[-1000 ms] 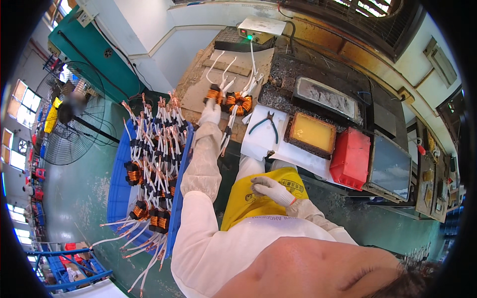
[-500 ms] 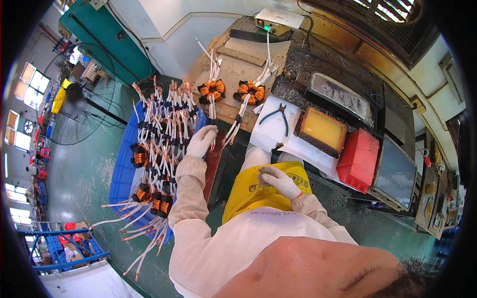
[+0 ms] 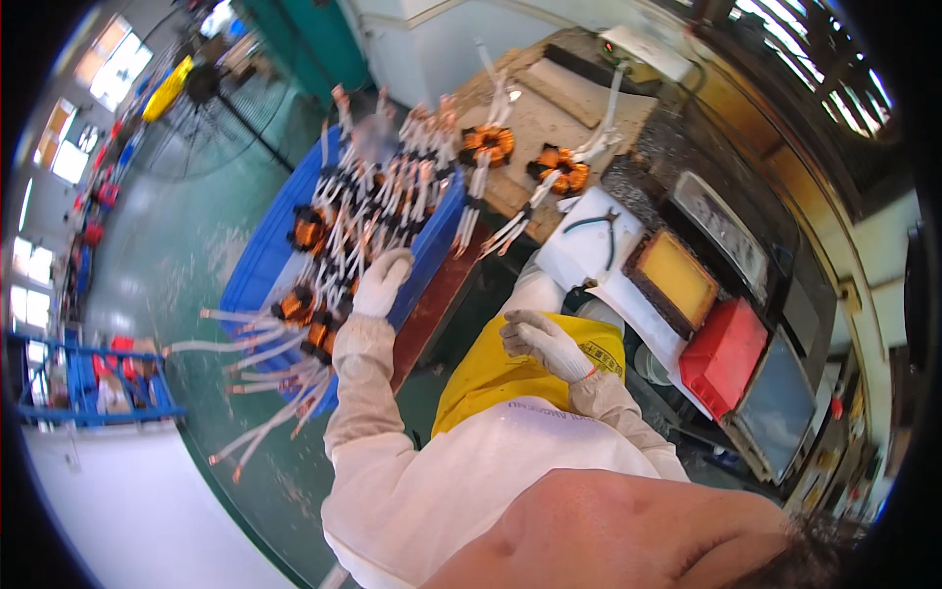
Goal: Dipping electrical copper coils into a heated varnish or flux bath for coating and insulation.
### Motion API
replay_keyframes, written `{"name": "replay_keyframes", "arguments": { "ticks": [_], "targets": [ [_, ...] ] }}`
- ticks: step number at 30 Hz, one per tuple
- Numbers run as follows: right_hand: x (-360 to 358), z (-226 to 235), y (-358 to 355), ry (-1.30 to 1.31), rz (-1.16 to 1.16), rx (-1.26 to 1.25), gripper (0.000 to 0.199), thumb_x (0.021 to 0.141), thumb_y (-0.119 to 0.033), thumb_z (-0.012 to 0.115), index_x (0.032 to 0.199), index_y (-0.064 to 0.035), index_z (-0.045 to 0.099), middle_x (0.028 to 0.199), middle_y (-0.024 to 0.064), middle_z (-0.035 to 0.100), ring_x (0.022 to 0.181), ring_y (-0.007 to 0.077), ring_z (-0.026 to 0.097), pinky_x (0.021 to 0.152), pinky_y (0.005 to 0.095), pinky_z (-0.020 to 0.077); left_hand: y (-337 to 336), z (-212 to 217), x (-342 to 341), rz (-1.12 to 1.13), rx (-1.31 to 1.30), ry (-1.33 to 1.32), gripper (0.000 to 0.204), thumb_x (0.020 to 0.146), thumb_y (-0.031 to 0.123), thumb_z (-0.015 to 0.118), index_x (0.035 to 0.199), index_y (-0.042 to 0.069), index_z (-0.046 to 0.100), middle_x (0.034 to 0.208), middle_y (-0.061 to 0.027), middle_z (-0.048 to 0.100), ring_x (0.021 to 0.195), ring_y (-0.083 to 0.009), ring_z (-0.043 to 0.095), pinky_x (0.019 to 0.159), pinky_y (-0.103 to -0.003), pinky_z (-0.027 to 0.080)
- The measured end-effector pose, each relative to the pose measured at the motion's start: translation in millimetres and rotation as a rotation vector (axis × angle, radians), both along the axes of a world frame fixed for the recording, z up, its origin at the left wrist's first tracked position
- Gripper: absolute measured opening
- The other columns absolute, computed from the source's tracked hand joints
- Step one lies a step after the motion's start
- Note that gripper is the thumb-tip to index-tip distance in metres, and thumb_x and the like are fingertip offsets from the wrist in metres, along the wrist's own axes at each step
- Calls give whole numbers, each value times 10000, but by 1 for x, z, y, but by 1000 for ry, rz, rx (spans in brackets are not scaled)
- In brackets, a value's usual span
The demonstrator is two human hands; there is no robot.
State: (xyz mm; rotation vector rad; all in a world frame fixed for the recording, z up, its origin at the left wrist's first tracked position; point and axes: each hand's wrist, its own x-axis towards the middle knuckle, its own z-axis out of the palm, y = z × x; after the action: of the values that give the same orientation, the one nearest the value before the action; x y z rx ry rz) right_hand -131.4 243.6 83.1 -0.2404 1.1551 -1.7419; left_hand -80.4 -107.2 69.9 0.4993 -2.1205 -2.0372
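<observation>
My left hand (image 3: 383,283), in a white glove, is over the near right side of the blue bin (image 3: 253,250). Its fingers look loosely extended, and nothing shows in them. Packed in the bin are several copper-wound toroidal coils (image 3: 310,230) with white sleeved leads and bare copper ends. My right hand (image 3: 546,344), also gloved, rests in front of the yellow apron (image 3: 481,378), fingers loosely bent and apart, holding nothing visible. Two more toroidal coils, a left one (image 3: 488,145) and a right one (image 3: 557,169), lie on the bench, their leads hanging over its front edge.
Pliers (image 3: 606,234) lie on white paper beside a tray of yellow material (image 3: 673,279). Farther right are a red plastic bin (image 3: 724,355) and a dark metal-rimmed tray (image 3: 721,231). A powered box (image 3: 643,51) stands at the back. A floor fan (image 3: 204,86) is beyond the blue bin.
My left hand has moved from beside the bench coil's leads to over the blue bin. My right hand stays by the apron. The view has turned, shifting the bench rightward.
</observation>
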Motion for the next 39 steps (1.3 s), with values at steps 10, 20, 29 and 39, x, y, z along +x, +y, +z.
{"name": "replay_keyframes", "arguments": {
  "ticks": [10, 20, 29, 39],
  "targets": [
    [39, -57, -50, 471, 241, 311, 421, 994, -248, 536, 1330, 2, 489, 1184, 97, 616, 1048, 166, 609, 959, 262, 465, -27, 21, 62, 321, -330, -128, 294, 938, 217, 579, 1157, 34, 645, 1051, -112, 687, 1025, -182, 622, 919, -310, 466],
    [32, -64, -45, 86, 78, 238, 398, 1005, -217, 513, 1330, 9, 482, 1120, 94, 622, 943, 145, 623, 876, 244, 511, -55, 43, 140, 669, -792, -399, 277, 913, 309, 575, 1052, 90, 674, 996, -170, 682, 949, -341, 649, 844, -407, 495],
    [35, -60, -46, 63, 70, 268, 386, 1015, -223, 469, 1343, -21, 493, 1185, 114, 623, 975, 164, 632, 901, 228, 495, -47, -40, 143, 507, -1188, -667, 405, 770, 359, 636, 1129, 175, 668, 1273, -116, 555, 1175, -345, 513, 991, -477, 403],
    [41, -64, -48, 23, 18, 251, 369, 1021, -217, 466, 1331, -20, 501, 1146, 111, 635, 969, 163, 643, 891, 227, 504, -43, -34, 140, 491, -1155, -674, 414, 771, 362, 619, 1138, 174, 664, 1293, -119, 543, 1188, -348, 498, 1012, -477, 377]
  ]
}}
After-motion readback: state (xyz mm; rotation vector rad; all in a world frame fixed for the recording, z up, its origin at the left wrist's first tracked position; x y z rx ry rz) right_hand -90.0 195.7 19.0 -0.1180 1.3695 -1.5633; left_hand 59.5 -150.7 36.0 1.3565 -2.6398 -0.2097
